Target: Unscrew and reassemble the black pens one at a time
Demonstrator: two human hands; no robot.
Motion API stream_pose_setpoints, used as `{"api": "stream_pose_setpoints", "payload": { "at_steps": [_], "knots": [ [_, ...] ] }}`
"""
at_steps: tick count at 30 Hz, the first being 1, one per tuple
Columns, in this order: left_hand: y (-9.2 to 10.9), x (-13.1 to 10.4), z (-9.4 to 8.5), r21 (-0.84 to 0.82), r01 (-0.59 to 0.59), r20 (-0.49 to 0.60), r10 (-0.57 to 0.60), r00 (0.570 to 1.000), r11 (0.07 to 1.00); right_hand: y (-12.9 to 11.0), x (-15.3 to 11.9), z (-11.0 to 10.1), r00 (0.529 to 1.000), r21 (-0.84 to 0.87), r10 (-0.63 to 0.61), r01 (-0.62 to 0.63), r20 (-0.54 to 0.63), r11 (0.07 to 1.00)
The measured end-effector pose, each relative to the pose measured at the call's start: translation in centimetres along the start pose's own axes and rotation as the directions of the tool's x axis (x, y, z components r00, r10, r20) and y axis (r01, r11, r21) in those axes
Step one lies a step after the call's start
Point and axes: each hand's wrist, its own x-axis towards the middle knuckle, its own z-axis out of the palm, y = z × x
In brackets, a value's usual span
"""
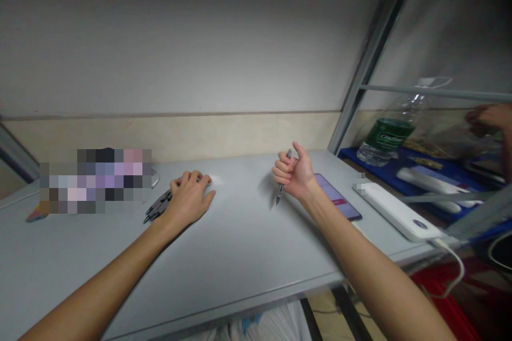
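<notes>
Currently the right hand (294, 173) is fisted around a grey pen (283, 179), tip down, held just above the bench (240, 245). Left hand (190, 197) lies palm down on the bench, fingers curled, resting on the end of a bundle of dark pens (158, 206); cannot tell whether it grips them. Phone (338, 196), screen lit, lies on the bench just right of the right hand. White power bank (396, 212) sits further right, near the bench edge, cable (450, 261) hanging off. Beyond the bench's right end, a clear plastic bottle (390, 133) lies tilted on a blue surface (404, 170); green label, writing too blurred to read; contents not discernible. Another person's hand (490, 117) shows far right.
</notes>
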Motion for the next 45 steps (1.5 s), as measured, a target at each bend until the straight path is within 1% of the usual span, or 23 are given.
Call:
{"api": "stream_pose_setpoints", "payload": {
  "at_steps": [4,8,12,18,21,25,27,28,29,30,31,32,33,34,35,36,37,38,40,42,45],
  "knots": [
    [0.0,0.1,-0.1,-0.027,-0.020,-0.038,0.019,0.999,0.999,-0.1,0.0,0.0,1.000,0.001,0.005,-0.005,-0.015,1.000],
    [-0.1,0.0,0.1,-0.010,-0.014,-0.026,0.013,1.000,1.000,-0.3,0.0,0.0,0.999,0.001,0.036,-0.036,-0.008,0.999],
    [-0.3,0.1,0.2,0.007,-0.006,-0.017,0.006,1.000,1.000,-0.3,0.0,-0.1,0.999,-0.005,0.027,-0.027,-0.023,1.000],
    [-0.3,0.0,-0.1,-0.026,-0.024,0.054,0.026,0.998,0.999,-0.3,0.0,-0.2,0.999,0.007,0.045,-0.045,-0.019,0.999],
    [-0.3,0.1,0.0,-0.006,-0.013,0.066,0.013,0.998,1.000,-0.3,0.0,-0.3,0.999,-0.015,0.042,-0.042,-0.023,0.999],
    [-0.6,0.2,0.2,0.046,0.000,0.020,0.000,1.000,0.999,-0.4,0.1,-0.1,1.000,-0.097,0.009,-0.012,-0.023,0.995],
    [-0.8,0.2,0.2,0.053,-0.016,0.022,0.015,1.000,0.998,-0.3,0.3,0.1,0.996,-0.209,-0.035,0.017,-0.081,0.978],
    [-0.9,0.2,0.3,0.051,-0.030,0.033,0.028,0.999,0.998,-0.1,0.4,0.1,0.988,-0.308,-0.077,0.033,-0.133,0.951],
    [-1.0,0.2,0.3,0.048,-0.045,0.044,0.043,0.998,0.998,0.1,0.6,0.1,0.972,-0.438,-0.136,0.040,-0.190,0.898],
    [-1.0,0.2,0.3,0.046,-0.062,0.051,0.060,0.997,0.997,0.4,0.7,0.0,0.950,-0.592,-0.208,0.030,-0.235,0.806],
    [-1.0,0.3,0.3,0.046,-0.076,0.052,0.073,0.996,0.996,0.7,0.8,-0.2,0.928,-0.757,-0.277,-0.010,-0.250,0.653],
    [-1.1,0.3,0.3,0.048,-0.084,0.047,0.082,0.996,0.995,1.0,0.9,-0.5,0.918,-0.890,-0.317,-0.073,-0.236,0.451],
    [-1.1,0.3,0.2,0.053,-0.090,0.038,0.088,0.995,0.995,1.2,0.9,-0.7,0.923,-0.966,-0.326,-0.136,-0.204,0.220],
    [-1.1,0.3,0.2,0.059,-0.094,0.028,0.092,0.995,0.994,1.4,0.9,-1.0,0.933,-0.981,-0.310,-0.194,-0.183,-0.005],
    [-1.1,0.3,0.1,0.067,-0.096,0.017,0.095,0.995,0.993,1.6,0.8,-1.2,0.938,-0.949,-0.291,-0.250,-0.188,-0.193],
    [-1.2,0.3,0.0,0.078,-0.096,0.008,0.096,0.995,0.992,1.6,0.7,-1.4,0.937,-0.891,-0.275,-0.305,-0.217,-0.336],
    [-1.2,0.3,0.0,0.092,-0.091,0.001,0.091,0.996,0.992,1.6,0.5,-1.5,0.928,-0.827,-0.269,-0.355,-0.257,-0.435],
    [-1.3,0.3,-0.1,0.109,-0.080,-0.003,0.081,0.997,0.991,1.6,0.3,-1.6,0.915,-0.768,-0.268,-0.400,-0.302,-0.499],
    [-1.4,0.3,-0.2,0.138,-0.047,-0.001,0.048,0.999,0.989,1.3,0.0,-1.6,0.889,-0.682,-0.260,-0.456,-0.377,-0.571],
    [-1.6,0.3,-0.3,0.154,-0.017,0.015,0.015,1.000,0.988,0.8,-0.2,-1.5,0.874,-0.639,-0.244,-0.475,-0.420,-0.605],
    [-1.9,0.5,-0.5,0.162,0.015,0.027,-0.020,0.999,0.987,0.1,-0.5,-1.6,0.861,-0.613,-0.239,-0.492,-0.450,-0.618]
  ]
}}
